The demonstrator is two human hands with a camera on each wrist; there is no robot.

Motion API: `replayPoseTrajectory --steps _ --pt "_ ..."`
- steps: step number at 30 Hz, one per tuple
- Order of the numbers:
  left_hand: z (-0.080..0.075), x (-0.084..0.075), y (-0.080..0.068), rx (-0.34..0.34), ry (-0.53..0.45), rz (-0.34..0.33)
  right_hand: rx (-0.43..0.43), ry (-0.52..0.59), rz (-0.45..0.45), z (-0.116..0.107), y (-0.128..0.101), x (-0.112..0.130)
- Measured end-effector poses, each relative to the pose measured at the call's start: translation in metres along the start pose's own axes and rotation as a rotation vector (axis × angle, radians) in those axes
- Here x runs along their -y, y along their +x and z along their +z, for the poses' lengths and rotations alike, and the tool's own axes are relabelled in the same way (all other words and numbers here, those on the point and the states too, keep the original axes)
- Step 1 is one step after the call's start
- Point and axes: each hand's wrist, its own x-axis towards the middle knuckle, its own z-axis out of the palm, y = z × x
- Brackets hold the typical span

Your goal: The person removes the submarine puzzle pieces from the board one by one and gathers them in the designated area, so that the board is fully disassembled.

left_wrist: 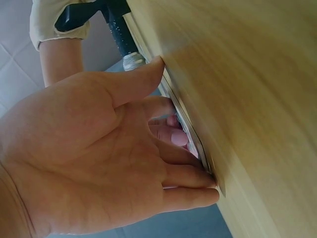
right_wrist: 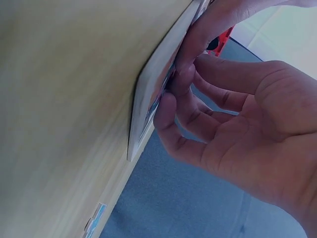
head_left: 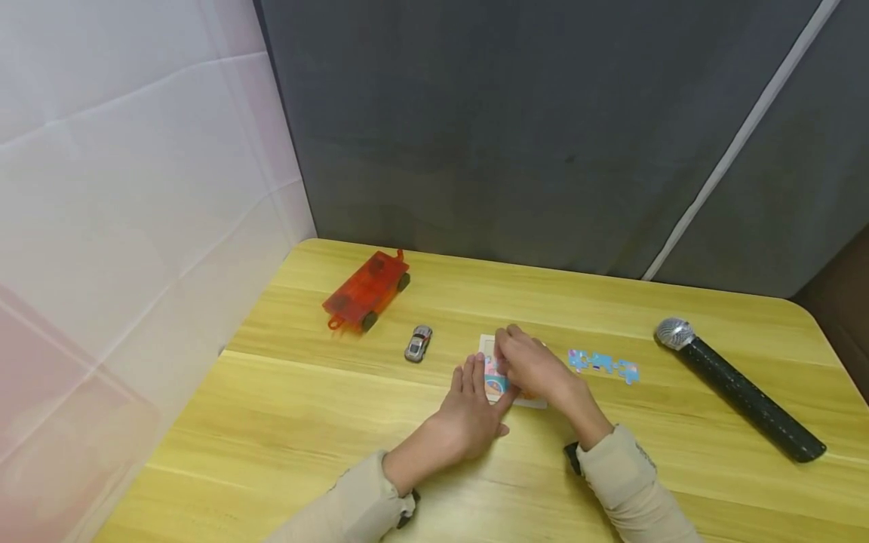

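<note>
Far to the left of my left hand (head_left: 475, 411) an orange toy chassis (head_left: 367, 290) sits on the table (head_left: 285, 422), with a small silver car (head_left: 418, 343) nearer. My left hand lies flat, fingers straight, pressing the left edge of the white puzzle board (head_left: 490, 347). My right hand (head_left: 532, 366) rests on the board, fingertips bent down onto its pieces. To its right lie a blue puzzle strip (head_left: 604, 365), then a black microphone (head_left: 740, 388).
</note>
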Motion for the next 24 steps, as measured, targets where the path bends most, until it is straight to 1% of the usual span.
replayPoseTrajectory --steps 3,5,7,11,12,14,15,18,20,21,22,24 --pt "0.000 0.000 0.000 -0.004 0.004 0.000 0.033 0.033 0.024 -0.024 -0.003 0.028" --pt "-0.001 0.000 0.000 -0.006 0.006 -0.001 0.053 0.041 0.043 -0.034 -0.005 0.040" --pt "-0.001 0.000 0.000 -0.007 0.007 -0.001 0.067 0.037 0.068 -0.038 -0.004 0.046" --pt "0.000 0.000 0.000 -0.003 0.004 -0.001 0.084 0.045 0.112 -0.039 -0.005 0.049" --pt "0.000 0.000 0.000 -0.002 0.001 -0.002 0.083 0.049 0.107 -0.038 -0.006 0.049" --pt "0.000 0.000 -0.001 0.000 -0.003 -0.003 0.081 0.059 0.092 -0.038 -0.007 0.048" --pt "0.000 0.000 -0.001 0.000 -0.004 -0.004 0.064 0.063 0.052 -0.030 -0.006 0.036" --pt "0.000 -0.001 -0.001 -0.002 0.003 -0.008 0.036 0.066 0.011 -0.029 -0.007 0.035" --pt "0.000 -0.001 -0.001 -0.003 0.012 -0.011 0.025 0.082 0.007 -0.029 -0.006 0.034" --pt "0.000 -0.001 -0.001 -0.004 0.020 -0.011 0.023 0.096 0.009 -0.028 -0.006 0.033" --pt "0.000 -0.001 -0.001 -0.004 0.025 -0.012 0.040 0.109 0.042 -0.036 -0.007 0.043" --pt "0.000 -0.001 -0.001 -0.003 0.038 -0.010 0.071 0.163 0.067 -0.037 -0.005 0.042"
